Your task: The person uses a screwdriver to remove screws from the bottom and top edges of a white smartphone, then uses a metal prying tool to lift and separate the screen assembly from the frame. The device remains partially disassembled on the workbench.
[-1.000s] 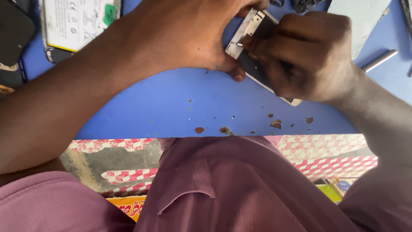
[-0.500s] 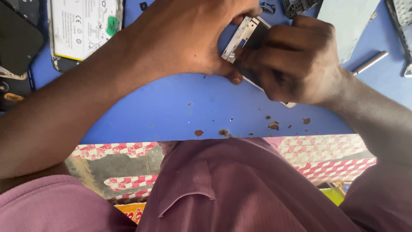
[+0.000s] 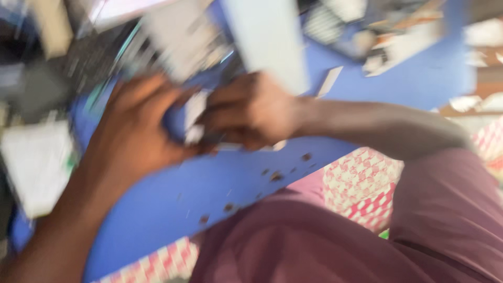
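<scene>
Both hands clasp a small, blurred pale device [image 3: 195,118] just above the blue bench [image 3: 173,194]: left hand [image 3: 139,133] steadying, right hand [image 3: 251,110] curled around it for close work.

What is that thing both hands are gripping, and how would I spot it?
Find the blue tabletop; above its middle the left hand and right hand meet. Pinched between them is a small flat pale device, blurred. Unlike the parts lying loose around it, it alone is held.
</scene>
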